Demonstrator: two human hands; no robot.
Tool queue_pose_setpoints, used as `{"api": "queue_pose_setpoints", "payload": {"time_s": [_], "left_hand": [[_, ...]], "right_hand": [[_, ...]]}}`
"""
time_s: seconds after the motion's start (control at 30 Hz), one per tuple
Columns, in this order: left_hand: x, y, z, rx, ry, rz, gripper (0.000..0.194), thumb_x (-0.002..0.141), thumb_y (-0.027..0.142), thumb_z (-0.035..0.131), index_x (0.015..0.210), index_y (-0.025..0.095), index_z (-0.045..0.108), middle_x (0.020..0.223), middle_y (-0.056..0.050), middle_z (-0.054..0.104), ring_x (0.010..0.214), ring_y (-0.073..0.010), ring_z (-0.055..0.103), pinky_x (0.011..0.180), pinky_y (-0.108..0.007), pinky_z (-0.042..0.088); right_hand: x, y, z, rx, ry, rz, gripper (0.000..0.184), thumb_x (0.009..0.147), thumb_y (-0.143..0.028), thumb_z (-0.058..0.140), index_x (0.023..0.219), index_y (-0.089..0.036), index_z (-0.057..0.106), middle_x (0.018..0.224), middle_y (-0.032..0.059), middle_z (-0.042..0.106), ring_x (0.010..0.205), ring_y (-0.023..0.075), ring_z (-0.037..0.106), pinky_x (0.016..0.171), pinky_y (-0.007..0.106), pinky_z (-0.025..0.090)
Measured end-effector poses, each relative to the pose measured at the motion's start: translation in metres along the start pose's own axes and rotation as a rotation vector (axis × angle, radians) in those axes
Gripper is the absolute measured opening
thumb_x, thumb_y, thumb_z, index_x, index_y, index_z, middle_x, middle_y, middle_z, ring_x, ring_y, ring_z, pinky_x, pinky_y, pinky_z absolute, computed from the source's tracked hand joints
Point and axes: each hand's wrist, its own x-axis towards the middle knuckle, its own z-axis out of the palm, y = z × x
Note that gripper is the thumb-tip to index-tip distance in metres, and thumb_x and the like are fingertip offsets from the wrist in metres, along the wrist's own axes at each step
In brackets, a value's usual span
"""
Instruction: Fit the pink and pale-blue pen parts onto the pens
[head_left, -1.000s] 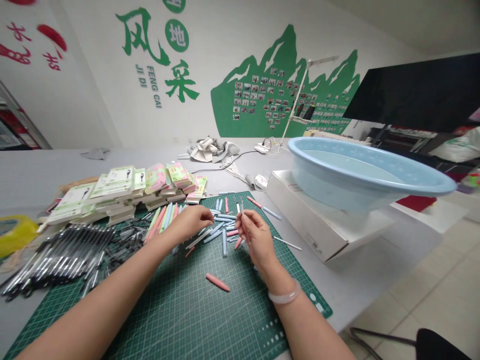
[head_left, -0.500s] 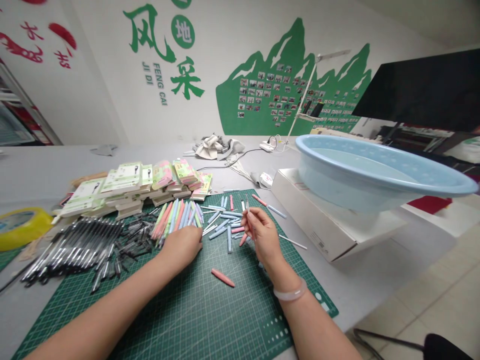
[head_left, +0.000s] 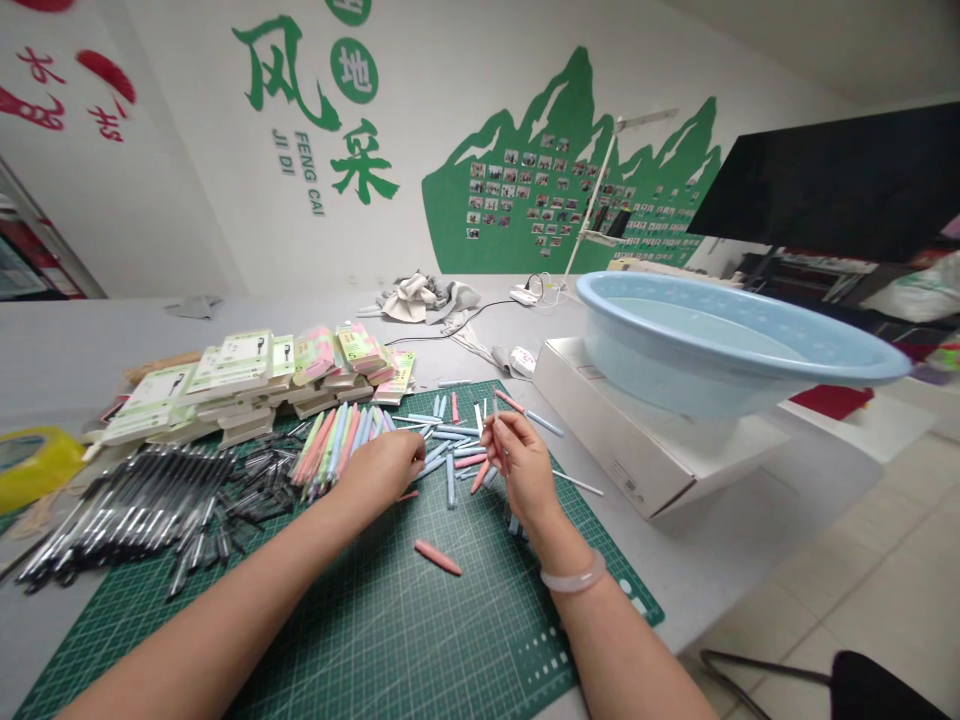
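My left hand [head_left: 384, 466] is closed over the green cutting mat [head_left: 352, 610], at the right end of a row of pastel pen barrels [head_left: 330, 440]. A pink tip [head_left: 407, 495] shows just below its fingers; whether they hold it I cannot tell. My right hand [head_left: 519, 462] pinches a thin, pale pen refill [head_left: 495, 402], which points upward. Around and behind its fingers lie loose blue and pink pen barrels [head_left: 451, 480] and thin white refills. Nearer to me, one pink pen barrel [head_left: 437, 557] lies alone on the mat.
At left lie black clear-bodied pens [head_left: 142, 500] and small black pen parts [head_left: 255, 475]. Behind them are stacked cards [head_left: 240, 360], with yellow tape [head_left: 45, 465] at the far left. A blue basin [head_left: 705, 370] stands on a white box [head_left: 600, 430] at right.
My left hand has moved slightly right and up from the mat, and a pink tip now shows beneath it. The right hand keeps its pinch. The whole view has shifted a little.
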Motion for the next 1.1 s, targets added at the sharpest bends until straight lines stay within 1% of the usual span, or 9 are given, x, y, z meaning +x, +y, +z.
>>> {"api": "queue_pose_setpoints", "payload": {"time_s": [0.23, 0.33, 0.4, 0.5, 0.6, 0.73, 0.8, 0.93, 1.1], "left_hand": [[0.005, 0.013, -0.001, -0.156, -0.179, 0.258, 0.014, 0.070, 0.018, 0.057, 0.077, 0.023, 0.068, 0.077, 0.000, 0.068, 0.072, -0.0163, 0.059, 0.059, -0.023, 0.037], [-0.007, 0.016, 0.001, -0.282, -0.364, 0.440, 0.010, 0.069, 0.025, 0.064, 0.078, 0.024, 0.069, 0.073, 0.002, 0.066, 0.065, -0.0133, 0.058, 0.055, -0.021, 0.036], [-0.018, 0.018, 0.003, -0.305, -0.392, 0.526, 0.015, 0.069, 0.034, 0.068, 0.079, 0.023, 0.069, 0.075, 0.001, 0.065, 0.066, -0.0129, 0.057, 0.055, -0.021, 0.035], [-0.028, 0.020, 0.006, -0.271, -0.318, 0.584, 0.021, 0.069, 0.041, 0.070, 0.074, 0.021, 0.067, 0.079, 0.000, 0.064, 0.069, -0.0132, 0.056, 0.057, -0.021, 0.035], [-0.020, 0.017, -0.002, -0.361, -0.228, 0.513, 0.024, 0.076, 0.043, 0.062, 0.071, 0.019, 0.064, 0.072, -0.001, 0.063, 0.065, -0.0126, 0.055, 0.057, -0.022, 0.036], [0.008, 0.011, -0.034, -0.859, 0.153, 0.211, 0.021, 0.081, 0.038, 0.055, 0.086, 0.018, 0.059, 0.079, -0.003, 0.065, 0.075, -0.0163, 0.060, 0.064, -0.026, 0.044], [0.019, 0.012, -0.048, -1.096, 0.273, 0.172, 0.020, 0.080, 0.036, 0.055, 0.088, 0.017, 0.056, 0.084, -0.005, 0.066, 0.081, -0.0181, 0.061, 0.066, -0.028, 0.046], [0.028, 0.022, -0.058, -1.300, 0.307, 0.195, 0.018, 0.079, 0.033, 0.059, 0.086, 0.017, 0.055, 0.085, -0.005, 0.067, 0.083, -0.0177, 0.063, 0.069, -0.030, 0.049], [0.029, 0.031, -0.053, -1.341, 0.274, 0.234, 0.016, 0.081, 0.031, 0.058, 0.087, 0.017, 0.054, 0.084, -0.005, 0.066, 0.082, -0.0169, 0.063, 0.070, -0.029, 0.050]], "right_hand": [[-0.001, -0.001, -0.001, 0.015, -0.019, -0.003, 0.016, 0.081, -0.035, 0.060, 0.086, -0.019, 0.060, 0.066, -0.0010, 0.057, 0.052, 0.0082, 0.045, 0.043, 0.018, 0.027], [-0.001, -0.003, 0.000, 0.016, -0.022, 0.000, 0.016, 0.081, -0.035, 0.060, 0.086, -0.019, 0.060, 0.066, -0.0010, 0.057, 0.053, 0.0085, 0.046, 0.044, 0.018, 0.029], [-0.001, -0.003, 0.000, 0.013, -0.023, 0.003, 0.016, 0.081, -0.035, 0.060, 0.087, -0.020, 0.060, 0.066, -0.0012, 0.057, 0.053, 0.0085, 0.046, 0.044, 0.018, 0.030], [-0.002, -0.002, 0.001, 0.006, -0.034, 0.009, 0.017, 0.082, -0.036, 0.059, 0.088, -0.020, 0.060, 0.066, -0.0016, 0.057, 0.051, 0.0082, 0.044, 0.041, 0.018, 0.032], [-0.004, 0.001, 0.002, 0.003, -0.054, 0.025, 0.019, 0.082, -0.037, 0.058, 0.089, -0.020, 0.060, 0.067, -0.0016, 0.056, 0.049, 0.0084, 0.045, 0.039, 0.018, 0.034], [-0.006, 0.008, 0.004, -0.026, -0.082, 0.069, 0.022, 0.082, -0.039, 0.058, 0.091, -0.020, 0.060, 0.067, -0.0011, 0.057, 0.051, 0.0102, 0.051, 0.036, 0.018, 0.034], [-0.006, 0.010, 0.005, -0.046, -0.094, 0.077, 0.021, 0.081, -0.039, 0.059, 0.090, -0.020, 0.060, 0.067, -0.0009, 0.057, 0.052, 0.0101, 0.052, 0.036, 0.017, 0.033], [-0.007, 0.012, 0.008, -0.056, -0.109, 0.056, 0.019, 0.082, -0.037, 0.059, 0.087, -0.019, 0.061, 0.065, -0.0011, 0.058, 0.051, 0.0084, 0.049, 0.040, 0.017, 0.033], [-0.007, 0.012, 0.008, -0.067, -0.110, 0.046, 0.016, 0.082, -0.034, 0.058, 0.086, -0.019, 0.061, 0.064, -0.0011, 0.058, 0.053, 0.0087, 0.049, 0.044, 0.018, 0.035]]}}
